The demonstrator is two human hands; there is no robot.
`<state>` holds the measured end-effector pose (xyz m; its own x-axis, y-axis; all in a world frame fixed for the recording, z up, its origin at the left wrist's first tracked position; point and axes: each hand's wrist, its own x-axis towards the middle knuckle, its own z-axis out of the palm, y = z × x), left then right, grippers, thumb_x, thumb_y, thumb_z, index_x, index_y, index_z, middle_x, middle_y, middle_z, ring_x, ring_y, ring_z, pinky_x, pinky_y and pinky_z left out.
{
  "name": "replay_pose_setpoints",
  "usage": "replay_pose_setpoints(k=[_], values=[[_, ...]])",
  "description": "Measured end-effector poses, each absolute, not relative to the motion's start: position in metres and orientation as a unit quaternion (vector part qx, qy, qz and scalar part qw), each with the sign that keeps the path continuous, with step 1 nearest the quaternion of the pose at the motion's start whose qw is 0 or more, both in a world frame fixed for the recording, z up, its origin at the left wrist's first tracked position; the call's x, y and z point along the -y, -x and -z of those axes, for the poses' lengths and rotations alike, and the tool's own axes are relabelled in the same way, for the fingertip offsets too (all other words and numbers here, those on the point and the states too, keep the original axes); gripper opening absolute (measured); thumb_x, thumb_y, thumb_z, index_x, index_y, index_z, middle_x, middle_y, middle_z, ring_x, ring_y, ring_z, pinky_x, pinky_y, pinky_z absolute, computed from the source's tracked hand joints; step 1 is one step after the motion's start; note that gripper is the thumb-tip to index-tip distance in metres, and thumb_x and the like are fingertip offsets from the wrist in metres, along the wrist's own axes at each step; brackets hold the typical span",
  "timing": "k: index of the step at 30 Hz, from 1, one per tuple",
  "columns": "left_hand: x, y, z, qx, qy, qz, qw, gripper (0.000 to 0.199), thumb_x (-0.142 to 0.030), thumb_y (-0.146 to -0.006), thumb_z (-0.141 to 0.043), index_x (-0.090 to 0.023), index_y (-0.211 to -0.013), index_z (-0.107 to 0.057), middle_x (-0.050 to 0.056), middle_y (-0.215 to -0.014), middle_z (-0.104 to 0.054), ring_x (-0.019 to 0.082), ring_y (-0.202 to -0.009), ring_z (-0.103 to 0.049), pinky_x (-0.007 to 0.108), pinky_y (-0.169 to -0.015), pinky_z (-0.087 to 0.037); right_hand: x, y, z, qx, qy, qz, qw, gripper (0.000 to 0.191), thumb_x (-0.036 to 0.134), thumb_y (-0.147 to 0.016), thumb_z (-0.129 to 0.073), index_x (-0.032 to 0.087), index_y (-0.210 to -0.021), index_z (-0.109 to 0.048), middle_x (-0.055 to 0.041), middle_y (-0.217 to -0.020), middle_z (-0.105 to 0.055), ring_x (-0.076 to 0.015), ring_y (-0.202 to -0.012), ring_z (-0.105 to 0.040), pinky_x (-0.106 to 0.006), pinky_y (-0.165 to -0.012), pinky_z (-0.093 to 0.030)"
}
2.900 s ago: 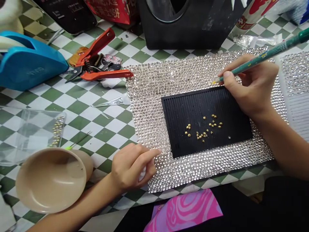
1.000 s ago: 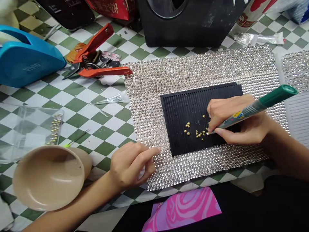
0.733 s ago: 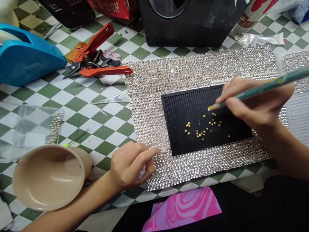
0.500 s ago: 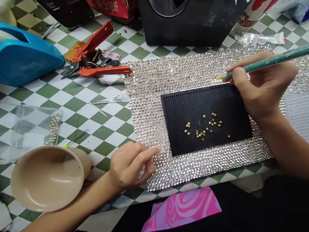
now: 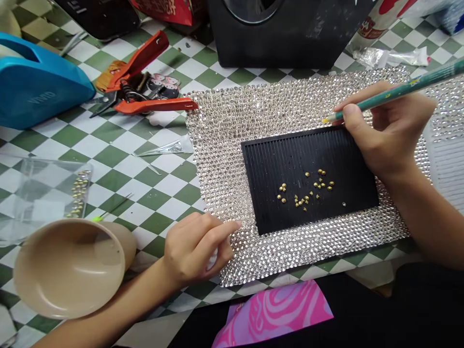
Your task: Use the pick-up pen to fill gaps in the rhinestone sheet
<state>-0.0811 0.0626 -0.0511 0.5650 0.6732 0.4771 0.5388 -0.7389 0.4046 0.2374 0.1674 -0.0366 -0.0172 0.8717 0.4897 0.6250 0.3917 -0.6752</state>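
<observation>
A green pencil point(image 5: 391, 94) with a yellow tip is pinched in my right hand point(image 5: 389, 130), over the far right edge of a black ridged tray point(image 5: 270, 193). The yellow tip hovers by the tray's top edge. Several small gold-backed rhinestones point(image 5: 300, 200) lie scattered on the tray, and one clear stone point(image 5: 344, 204) sits near its lower right. My left hand point(image 5: 199, 246) rests at the left edge of a sparkling rhinestone mat point(image 5: 224, 179). Its fingers are curled round a small white thing point(image 5: 212, 259), mostly hidden, with the index finger pointing toward the tray's lower left corner.
Left of the mat lie orange-handled pruning shears point(image 5: 155, 105), a blue VIVID dispenser point(image 5: 39, 87), a clear box point(image 5: 43, 188) of gold-coloured stones and a beige bowl point(image 5: 68, 270). A black case point(image 5: 282, 46) stands behind; a white ridged tray point(image 5: 449, 169) lies right.
My right hand and the pencil have shifted slightly left along the tray's top edge. My left hand and the stones on the tray have stayed put.
</observation>
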Motion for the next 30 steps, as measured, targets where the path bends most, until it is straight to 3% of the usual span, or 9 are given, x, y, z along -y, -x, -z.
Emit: replay_pose_setpoints(k=[4,8,15,30], values=[[-0.063,0.081,0.051,-0.340,-0.879,-0.316,0.108,0.026,0.002,-0.080,-0.053,-0.016,-0.098,-0.059,-0.001,-0.069,-0.063,0.011,-0.055,-0.054,0.026,-0.046,-0.044,-0.158,-0.236,0.029,0.715,0.466,-0.192,0.484,0.011,0.016,-0.081,-0.067,0.020,-0.072,-0.072,-0.0031,-0.068,-0.072,-0.0125,-0.059,-0.062,-0.029,-0.054,-0.046],[-0.063,0.082,0.053,-0.340,-0.878,-0.321,0.106,0.024,0.000,-0.080,-0.053,-0.015,-0.097,-0.060,-0.002,-0.069,-0.062,0.010,-0.056,-0.053,0.025,-0.048,-0.044,-0.146,-0.232,0.022,0.780,0.368,-0.321,0.392,0.013,0.015,-0.080,-0.064,0.023,-0.072,-0.068,0.0000,-0.063,-0.067,-0.0108,-0.051,-0.053,-0.031,-0.049,-0.042],[-0.062,0.082,0.054,-0.339,-0.878,-0.321,0.107,0.024,0.000,-0.081,-0.053,-0.016,-0.098,-0.060,-0.003,-0.070,-0.062,0.010,-0.056,-0.053,0.024,-0.050,-0.043,-0.142,-0.227,0.024,0.823,0.336,-0.307,0.339,0.014,0.014,-0.084,-0.062,0.023,-0.074,-0.067,0.0022,-0.065,-0.064,-0.0098,-0.055,-0.052,-0.030,-0.054,-0.045],[-0.062,0.083,0.053,-0.341,-0.877,-0.321,0.108,0.025,0.001,-0.080,-0.053,-0.016,-0.097,-0.062,-0.002,-0.068,-0.065,0.011,-0.053,-0.055,0.024,-0.048,-0.046,-0.143,-0.227,0.026,0.819,0.330,-0.319,0.345,0.012,0.012,-0.083,-0.064,0.023,-0.083,-0.069,0.0010,-0.074,-0.070,-0.0106,-0.062,-0.058,-0.029,-0.058,-0.047]])
